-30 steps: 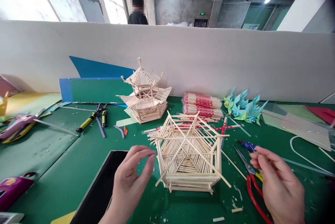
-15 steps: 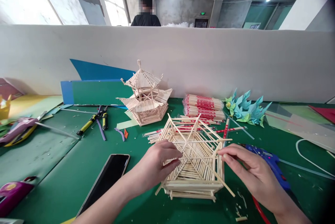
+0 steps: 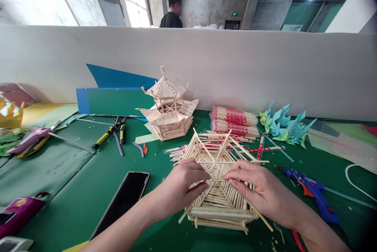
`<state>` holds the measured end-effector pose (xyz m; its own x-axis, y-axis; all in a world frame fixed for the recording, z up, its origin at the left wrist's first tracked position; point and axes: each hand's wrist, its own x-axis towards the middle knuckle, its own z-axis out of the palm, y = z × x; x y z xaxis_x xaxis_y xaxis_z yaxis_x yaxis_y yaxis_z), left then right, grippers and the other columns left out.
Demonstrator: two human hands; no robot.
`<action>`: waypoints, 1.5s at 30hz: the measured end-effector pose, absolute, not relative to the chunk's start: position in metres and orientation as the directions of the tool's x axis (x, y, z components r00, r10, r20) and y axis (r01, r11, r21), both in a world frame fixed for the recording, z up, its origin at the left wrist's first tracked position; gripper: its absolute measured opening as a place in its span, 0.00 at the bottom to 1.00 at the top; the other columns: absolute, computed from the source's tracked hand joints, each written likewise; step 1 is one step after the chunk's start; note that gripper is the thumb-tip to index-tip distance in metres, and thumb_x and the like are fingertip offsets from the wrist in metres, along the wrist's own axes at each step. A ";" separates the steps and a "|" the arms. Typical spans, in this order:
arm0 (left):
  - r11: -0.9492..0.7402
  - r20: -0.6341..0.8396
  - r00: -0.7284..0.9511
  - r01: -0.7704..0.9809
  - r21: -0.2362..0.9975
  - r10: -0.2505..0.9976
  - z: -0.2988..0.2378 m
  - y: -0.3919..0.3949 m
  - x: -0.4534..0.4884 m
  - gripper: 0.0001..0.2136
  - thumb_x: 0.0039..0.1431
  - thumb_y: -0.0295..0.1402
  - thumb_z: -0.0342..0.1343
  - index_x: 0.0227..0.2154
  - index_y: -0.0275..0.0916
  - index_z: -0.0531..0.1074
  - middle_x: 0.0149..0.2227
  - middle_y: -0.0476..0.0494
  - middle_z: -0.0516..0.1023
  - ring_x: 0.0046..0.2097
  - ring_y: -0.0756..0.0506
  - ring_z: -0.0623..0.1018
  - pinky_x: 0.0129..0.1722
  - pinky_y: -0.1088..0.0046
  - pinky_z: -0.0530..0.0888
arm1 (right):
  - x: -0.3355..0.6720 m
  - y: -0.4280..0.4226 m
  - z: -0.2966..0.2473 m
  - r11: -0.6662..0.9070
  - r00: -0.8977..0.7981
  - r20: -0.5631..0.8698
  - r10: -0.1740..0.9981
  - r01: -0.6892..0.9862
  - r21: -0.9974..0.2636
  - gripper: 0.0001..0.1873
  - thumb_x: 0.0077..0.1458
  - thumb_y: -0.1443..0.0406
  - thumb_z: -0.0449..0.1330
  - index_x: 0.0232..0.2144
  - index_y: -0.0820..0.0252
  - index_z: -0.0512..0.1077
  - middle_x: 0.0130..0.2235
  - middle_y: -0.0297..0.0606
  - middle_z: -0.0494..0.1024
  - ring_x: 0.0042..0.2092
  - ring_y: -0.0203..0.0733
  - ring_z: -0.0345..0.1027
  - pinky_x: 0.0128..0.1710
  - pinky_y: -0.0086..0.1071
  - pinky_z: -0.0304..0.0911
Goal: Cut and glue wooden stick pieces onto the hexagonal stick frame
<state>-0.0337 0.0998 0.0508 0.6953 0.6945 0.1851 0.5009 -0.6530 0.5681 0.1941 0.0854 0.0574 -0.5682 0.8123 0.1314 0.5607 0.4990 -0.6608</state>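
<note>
A six-sided frame of thin wooden sticks [image 3: 222, 212] stands on the green table in front of me, with sticks crossing at a hub above its slatted floor. My left hand [image 3: 191, 181] is over its left side, thumb and fingers pinched at a thin wooden stick [image 3: 217, 181] lying across the frame. From the right, my right hand [image 3: 250, 181] pinches the same stick near the middle; its fingertips are close to those of the left. My fingers partly hide the stick's ends.
A finished-looking stick pagoda [image 3: 168, 106] stands behind, beside packed stick bundles [image 3: 234, 120] and blue folded paper [image 3: 288, 124]. A blue glue gun [image 3: 312, 189] lies at right. A phone [image 3: 122, 201], pliers [image 3: 113, 130] and a purple tool [image 3: 20, 212] lie left. A white partition [image 3: 235, 67] closes the back.
My right hand has moved left from the frame's right corner to near its middle, uncovering the glue gun. The left hand stays at about the same place on the frame. The view has shifted slightly.
</note>
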 end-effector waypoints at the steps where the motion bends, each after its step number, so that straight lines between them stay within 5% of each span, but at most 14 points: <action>1: -0.654 0.188 0.694 0.501 0.567 0.695 0.051 0.099 -0.033 0.11 0.62 0.30 0.47 0.37 0.35 0.75 0.34 0.41 0.78 0.37 0.47 0.73 0.37 0.70 0.69 | 0.193 0.087 0.057 0.505 -0.573 0.129 0.809 0.566 -0.652 0.13 0.60 0.65 0.50 0.42 0.51 0.72 0.37 0.34 0.73 0.38 0.35 0.67 0.38 0.31 0.63; 45: -0.625 0.228 0.649 0.486 0.610 0.726 0.048 0.099 -0.033 0.11 0.60 0.29 0.47 0.35 0.35 0.75 0.30 0.42 0.77 0.32 0.49 0.73 0.32 0.72 0.70 | 0.192 0.088 0.050 0.501 -0.491 0.223 0.842 0.558 -0.662 0.11 0.58 0.67 0.51 0.37 0.55 0.73 0.36 0.34 0.76 0.37 0.36 0.69 0.38 0.32 0.64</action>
